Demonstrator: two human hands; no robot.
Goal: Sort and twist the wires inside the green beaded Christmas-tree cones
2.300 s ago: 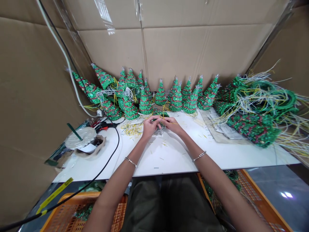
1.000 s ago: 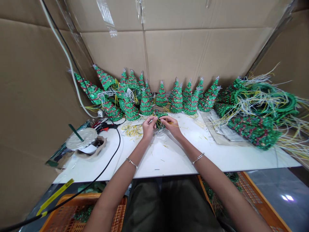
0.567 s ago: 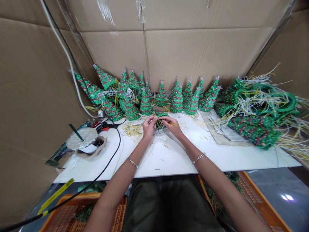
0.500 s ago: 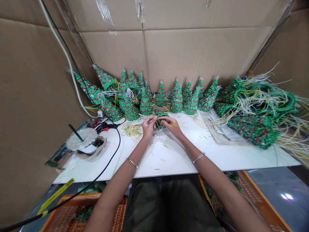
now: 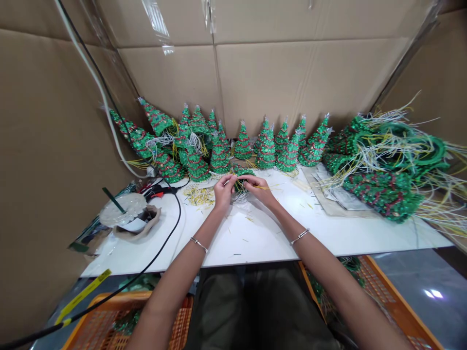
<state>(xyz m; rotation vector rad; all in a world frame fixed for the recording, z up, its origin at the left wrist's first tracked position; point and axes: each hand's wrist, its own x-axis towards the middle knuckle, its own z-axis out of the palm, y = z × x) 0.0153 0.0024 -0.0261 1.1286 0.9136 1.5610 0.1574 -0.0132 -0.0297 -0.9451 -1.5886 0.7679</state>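
Both my hands meet over the far middle of the white table (image 5: 255,238). My left hand (image 5: 223,191) is closed, pinching thin wires at a small green beaded tree piece (image 5: 241,183) that lies between the hands. My right hand (image 5: 261,189) is closed too, gripping the same piece and its yellow wires from the right. Most of the piece is hidden by my fingers. Just behind it stands a row of finished green beaded trees (image 5: 265,146) with red trim.
A heap of yellow wire offcuts (image 5: 200,195) lies left of my hands. A lidded cup with a green straw (image 5: 122,209) and a black cable (image 5: 164,238) are at the left. Coiled green beaded strands with long wires (image 5: 386,165) pile at the right. Orange crates (image 5: 386,296) sit under the table.
My hands have stayed on the piece, with small finger shifts; the fingertips moved slightly apart and the wires were worked. Nothing else on the table moved.
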